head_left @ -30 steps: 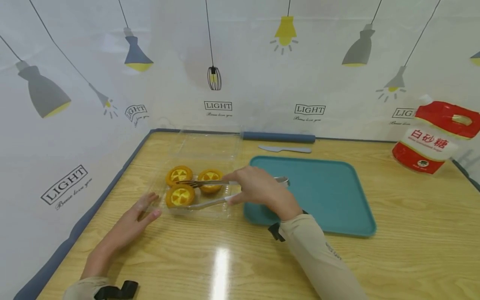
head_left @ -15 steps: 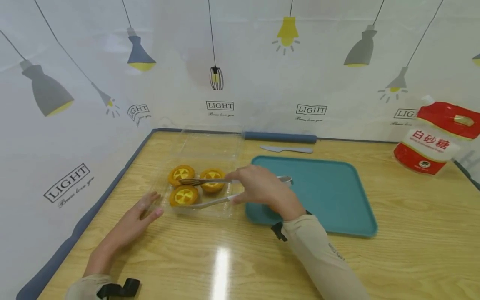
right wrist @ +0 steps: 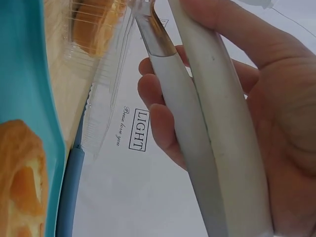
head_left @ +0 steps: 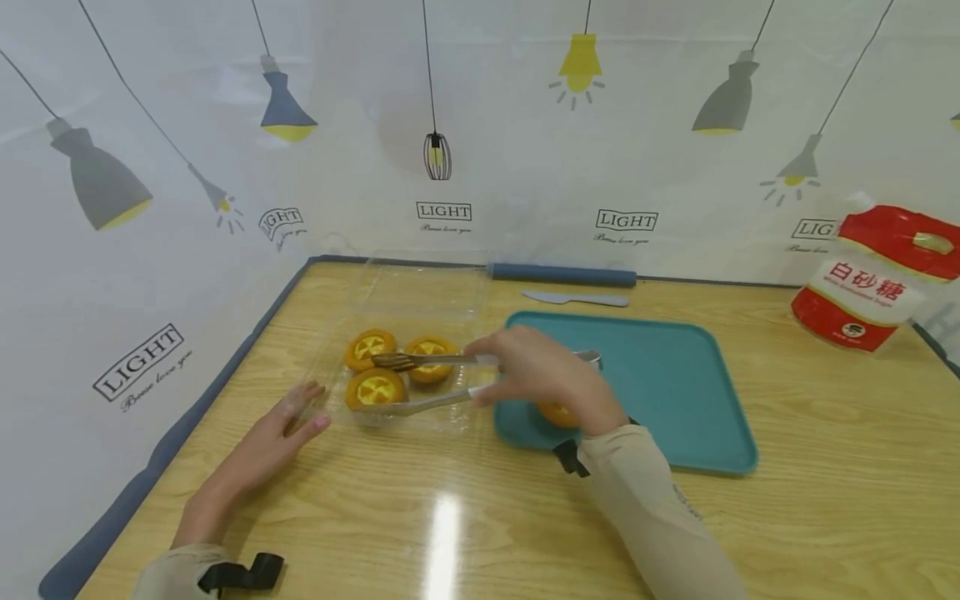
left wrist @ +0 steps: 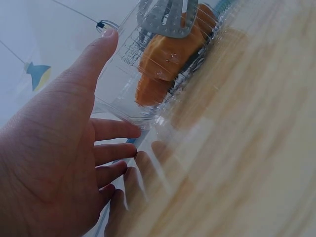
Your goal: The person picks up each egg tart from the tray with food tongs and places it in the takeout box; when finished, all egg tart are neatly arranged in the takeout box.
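Note:
My right hand (head_left: 551, 375) grips a pair of metal tongs (head_left: 437, 360) by its pale handles, seen close in the right wrist view. The tongs' slotted ends are spread, one passing over the back tarts, the other at the near side of the front-left egg tart (head_left: 377, 389). That tart sits in a clear plastic container (head_left: 423, 292) with a back-left tart (head_left: 367, 347) and a right tart (head_left: 430, 372). My left hand (head_left: 270, 437) holds nothing; its fingers lie by the container's left wall. Partly hidden beneath my right hand, another tart (head_left: 557, 415) is on the teal tray (head_left: 660, 383).
Behind the tray lies a pale knife (head_left: 575, 298), with a blue roll (head_left: 562, 274) along the back edge. A red and white sugar bag (head_left: 858, 279) stands at the far right. Printed white sheeting (head_left: 510, 150) encloses the table's back and left.
My right hand and the tongs have shifted slightly right, and the front-left tart has edged right too. The tart on the tray now shows below the hand. My left hand is nearly still.

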A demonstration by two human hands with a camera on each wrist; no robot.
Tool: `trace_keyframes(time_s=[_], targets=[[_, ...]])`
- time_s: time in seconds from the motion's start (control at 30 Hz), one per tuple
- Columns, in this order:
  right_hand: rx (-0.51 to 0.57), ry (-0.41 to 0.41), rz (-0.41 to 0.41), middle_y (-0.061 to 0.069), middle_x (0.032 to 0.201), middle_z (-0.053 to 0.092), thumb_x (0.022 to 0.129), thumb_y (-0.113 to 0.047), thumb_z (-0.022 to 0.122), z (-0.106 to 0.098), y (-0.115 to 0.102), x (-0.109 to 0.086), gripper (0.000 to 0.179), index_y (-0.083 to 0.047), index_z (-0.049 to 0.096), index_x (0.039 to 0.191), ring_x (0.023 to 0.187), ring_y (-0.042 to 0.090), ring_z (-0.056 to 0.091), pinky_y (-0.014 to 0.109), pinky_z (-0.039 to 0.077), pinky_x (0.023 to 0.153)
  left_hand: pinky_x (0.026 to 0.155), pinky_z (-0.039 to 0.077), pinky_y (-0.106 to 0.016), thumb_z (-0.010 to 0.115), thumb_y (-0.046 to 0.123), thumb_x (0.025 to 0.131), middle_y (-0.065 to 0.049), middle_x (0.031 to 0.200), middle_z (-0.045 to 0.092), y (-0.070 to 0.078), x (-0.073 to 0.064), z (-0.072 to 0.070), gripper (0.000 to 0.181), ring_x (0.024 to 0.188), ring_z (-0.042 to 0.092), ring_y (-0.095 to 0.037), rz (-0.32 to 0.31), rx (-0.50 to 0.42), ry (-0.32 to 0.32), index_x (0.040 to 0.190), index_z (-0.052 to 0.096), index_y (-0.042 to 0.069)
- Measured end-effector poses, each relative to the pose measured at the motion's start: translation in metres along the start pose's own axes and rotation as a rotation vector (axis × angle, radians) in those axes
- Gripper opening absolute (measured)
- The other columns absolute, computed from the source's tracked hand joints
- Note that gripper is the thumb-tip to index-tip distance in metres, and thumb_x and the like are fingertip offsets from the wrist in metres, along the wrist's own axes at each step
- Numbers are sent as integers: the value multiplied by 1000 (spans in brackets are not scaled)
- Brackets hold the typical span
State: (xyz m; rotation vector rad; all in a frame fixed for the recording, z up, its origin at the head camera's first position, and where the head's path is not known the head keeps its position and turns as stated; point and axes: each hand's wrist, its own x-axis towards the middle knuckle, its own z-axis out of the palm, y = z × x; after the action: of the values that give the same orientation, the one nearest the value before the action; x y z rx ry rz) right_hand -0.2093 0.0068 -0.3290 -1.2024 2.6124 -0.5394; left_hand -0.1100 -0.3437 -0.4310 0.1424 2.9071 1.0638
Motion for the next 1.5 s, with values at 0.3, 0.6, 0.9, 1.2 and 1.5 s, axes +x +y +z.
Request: trace_keyframes(time_s=[0.3, 0.6, 0.9, 1.2, 1.5], targets=[[114, 2, 23, 1, 124, 58, 81, -34, 73, -9, 9, -9, 57, -16, 54, 131, 95, 17, 63, 31, 51, 79, 100, 18, -65, 47, 42, 96, -22, 151, 15, 1, 2, 1, 63, 133, 17, -47, 1, 8, 2, 144, 32, 4], [166, 106, -47, 0, 116, 64, 84, -31, 69, -21, 13, -21, 45, -15, 60, 125, 77, 7, 63, 29, 51, 73, 100, 19, -65, 47, 42, 96, -23, 151, 16, 1, 3, 0, 62, 133, 18, -47, 7, 9, 2, 144, 32, 4], [87, 210, -83, -7, 68, 63, 87, -32, 65, -28, 13, -34, 40, -17, 61, 125, 45, 5, 44, 26, 46, 57, 100, 17, -66, 47, 40, 97, -23, 150, 18, -1, 4, 2, 62, 133, 18, -47, 29, 1, 10, 143, 33, 3], [-36, 279, -15, 1, 122, 60, 81, -30, 73, -46, 48, -88, 56, -15, 54, 132, 88, 13, 62, 33, 52, 70, 100, 16, -67, 46, 43, 96, -22, 151, 16, -1, 3, 2, 64, 133, 17, -48, 4, 2, 6, 144, 31, 3], [-3, 209, 138, 4, 120, 61, 78, -50, 69, -53, 91, -160, 68, -12, 53, 133, 90, 17, 62, 36, 51, 69, 100, 16, -66, 46, 42, 97, -23, 150, 16, 0, 2, 1, 64, 133, 16, -48, 0, -1, 0, 144, 30, 2]])
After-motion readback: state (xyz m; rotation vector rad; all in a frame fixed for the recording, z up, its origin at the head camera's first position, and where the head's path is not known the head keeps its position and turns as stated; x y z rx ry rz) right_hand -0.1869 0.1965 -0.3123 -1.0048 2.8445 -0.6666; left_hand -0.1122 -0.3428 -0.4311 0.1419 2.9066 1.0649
